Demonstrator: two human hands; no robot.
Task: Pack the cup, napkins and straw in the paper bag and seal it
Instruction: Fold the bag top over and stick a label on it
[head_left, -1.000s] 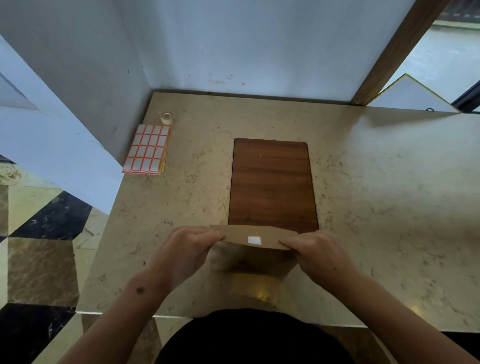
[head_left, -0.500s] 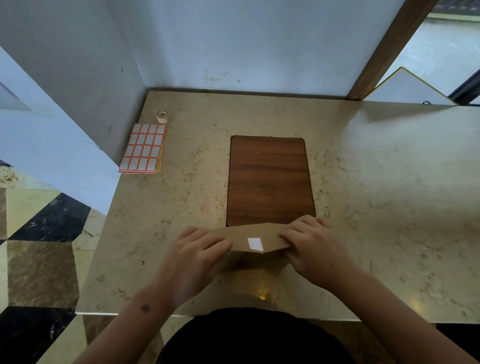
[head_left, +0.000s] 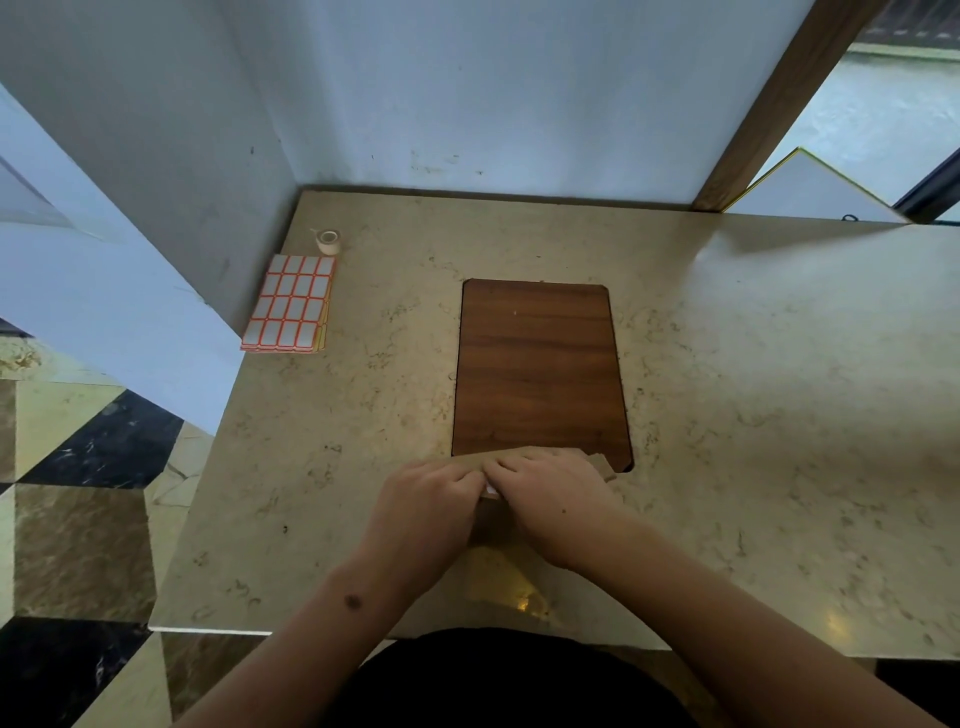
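The brown paper bag (head_left: 492, 522) stands near the front edge of the marble table, its top folded over toward me. Both hands press on that folded flap. My left hand (head_left: 426, 506) covers the flap's left half and my right hand (head_left: 553, 493) covers the right half, fingertips meeting in the middle. Only a sliver of the white sticker (head_left: 491, 489) shows between them. The flap's far edge and right corner (head_left: 605, 464) stick out past my right fingers. The cup, napkins and straw are hidden from view.
A dark wooden board (head_left: 537, 369) lies on the marble table (head_left: 753, 415) just beyond the bag. A sheet of red-bordered white stickers (head_left: 291, 304) and a small tape roll (head_left: 328, 241) sit at the far left by the wall. The table's left edge drops to a tiled floor.
Both hands have slid inward along the folded flap until they meet over the white sticker, which was in plain view before. The flap now lies flatter against the bag.
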